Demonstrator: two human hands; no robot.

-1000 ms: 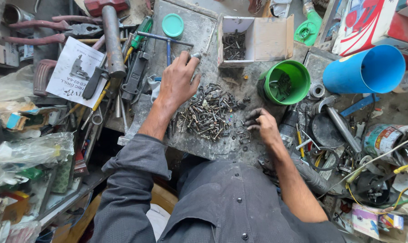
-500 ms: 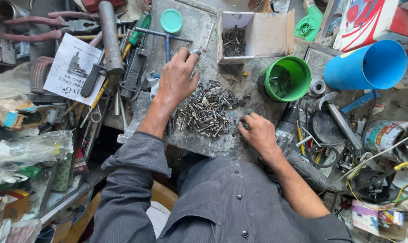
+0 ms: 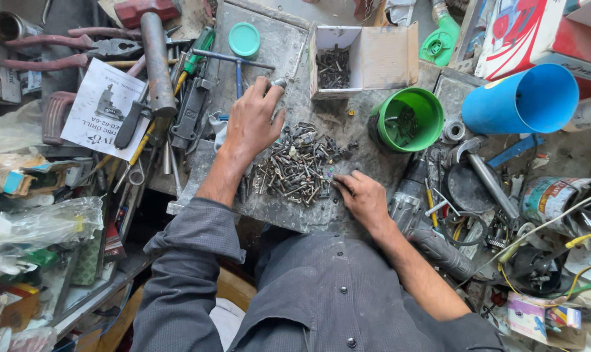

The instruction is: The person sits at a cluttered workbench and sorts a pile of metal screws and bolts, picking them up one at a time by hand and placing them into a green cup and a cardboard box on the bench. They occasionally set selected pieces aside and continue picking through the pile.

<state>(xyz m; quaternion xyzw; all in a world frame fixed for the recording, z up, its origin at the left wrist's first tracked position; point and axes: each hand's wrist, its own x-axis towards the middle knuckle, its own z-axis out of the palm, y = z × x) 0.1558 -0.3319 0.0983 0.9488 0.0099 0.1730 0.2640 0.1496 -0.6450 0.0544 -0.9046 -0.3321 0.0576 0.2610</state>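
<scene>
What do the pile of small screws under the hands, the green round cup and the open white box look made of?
The pile of small screws looks like dull grey metal, some of it darkened or rusty. The green round cup seems to be smooth moulded plastic with an even, slightly glossy colour. The open white box looks like cardboard: brown inside, with folded flaps.

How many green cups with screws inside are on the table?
1. The green cup stands right of the screw pile, beside the cardboard box. More may hide in the clutter.
</scene>
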